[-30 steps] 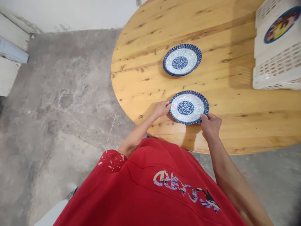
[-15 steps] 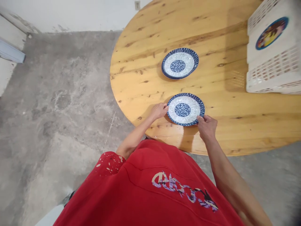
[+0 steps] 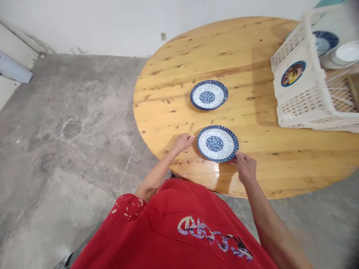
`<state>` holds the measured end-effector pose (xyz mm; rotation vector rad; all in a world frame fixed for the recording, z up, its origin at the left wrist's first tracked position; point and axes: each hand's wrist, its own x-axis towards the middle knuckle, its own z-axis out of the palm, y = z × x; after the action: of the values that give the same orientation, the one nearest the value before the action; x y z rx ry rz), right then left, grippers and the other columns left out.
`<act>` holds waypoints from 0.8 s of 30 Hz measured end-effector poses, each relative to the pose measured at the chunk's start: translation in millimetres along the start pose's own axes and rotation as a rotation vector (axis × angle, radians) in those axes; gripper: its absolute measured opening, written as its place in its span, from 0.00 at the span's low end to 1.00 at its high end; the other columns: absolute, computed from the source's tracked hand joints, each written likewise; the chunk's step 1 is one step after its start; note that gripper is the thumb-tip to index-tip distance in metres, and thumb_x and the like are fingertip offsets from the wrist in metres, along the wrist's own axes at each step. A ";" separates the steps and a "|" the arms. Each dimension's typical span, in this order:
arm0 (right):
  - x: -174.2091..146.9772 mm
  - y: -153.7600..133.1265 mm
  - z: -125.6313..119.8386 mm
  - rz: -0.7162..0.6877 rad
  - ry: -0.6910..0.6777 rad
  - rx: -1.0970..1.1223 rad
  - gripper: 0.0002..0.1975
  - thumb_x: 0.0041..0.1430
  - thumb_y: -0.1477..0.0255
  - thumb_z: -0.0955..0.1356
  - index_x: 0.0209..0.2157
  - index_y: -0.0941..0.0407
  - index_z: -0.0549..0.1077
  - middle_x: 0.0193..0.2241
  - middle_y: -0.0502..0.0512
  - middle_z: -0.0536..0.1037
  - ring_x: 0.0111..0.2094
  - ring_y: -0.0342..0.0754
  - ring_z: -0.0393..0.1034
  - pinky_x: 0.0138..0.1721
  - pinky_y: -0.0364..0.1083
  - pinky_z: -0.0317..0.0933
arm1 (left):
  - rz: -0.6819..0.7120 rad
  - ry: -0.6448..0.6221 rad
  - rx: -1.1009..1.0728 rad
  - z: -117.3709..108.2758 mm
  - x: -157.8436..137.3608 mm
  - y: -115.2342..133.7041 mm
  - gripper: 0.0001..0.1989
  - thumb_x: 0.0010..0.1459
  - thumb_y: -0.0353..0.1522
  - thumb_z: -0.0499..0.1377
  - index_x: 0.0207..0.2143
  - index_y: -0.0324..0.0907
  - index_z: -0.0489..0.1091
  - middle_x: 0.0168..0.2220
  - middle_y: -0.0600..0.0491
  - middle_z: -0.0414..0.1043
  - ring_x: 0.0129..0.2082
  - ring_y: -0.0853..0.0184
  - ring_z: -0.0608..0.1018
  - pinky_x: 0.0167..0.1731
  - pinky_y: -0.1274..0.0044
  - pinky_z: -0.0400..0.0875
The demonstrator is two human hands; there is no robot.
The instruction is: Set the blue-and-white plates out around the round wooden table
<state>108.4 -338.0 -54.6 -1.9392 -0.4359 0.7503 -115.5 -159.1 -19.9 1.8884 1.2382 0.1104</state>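
The right hand [image 3: 244, 165] rests at the near right rim of the near plate [image 3: 217, 143], fingers loosely curled and touching its edge, not closed around it. The left hand [image 3: 182, 142] lies on the bench [image 3: 174, 112] just beside the plate's left rim, fingers half open and holding nothing; whether the fingertips touch the rim cannot be told.

The near plate sits flat on the bench close to its front edge, between the two hands. It is round and shallow, with a dark blue patterned border, a pale band inside that and a blue patterned disc at the centre. It looks clean and bare.

Farther back on the bench, well apart from the near plate, lies a second plate [image 3: 209, 95] of the same pattern; a doubled rim at its front suggests it may be a small stack, though this is hard to tell.

At the right edge of the bench stands a white plastic crate [image 3: 297, 93] with latticed walls and a round coloured sticker on its side. More dishes [image 3: 331, 45], blue-patterned and white, show inside it.

Judging from this, two places are laid with plates, the near one seems just about settled, and dishes remain in the crate.
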 end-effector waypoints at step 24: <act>25.7 -27.8 -5.8 -0.032 0.147 0.115 0.14 0.46 0.65 0.68 0.34 0.58 0.77 0.28 0.58 0.78 0.30 0.56 0.77 0.39 0.54 0.74 | -0.158 0.232 -0.098 -20.5 -44.0 4.9 0.12 0.63 0.34 0.51 0.26 0.43 0.63 0.28 0.56 0.77 0.29 0.69 0.77 0.32 0.79 0.66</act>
<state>131.8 -314.0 -36.2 -1.8601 -0.3261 0.5947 -144.2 -182.0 12.0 1.7223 1.5060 0.3061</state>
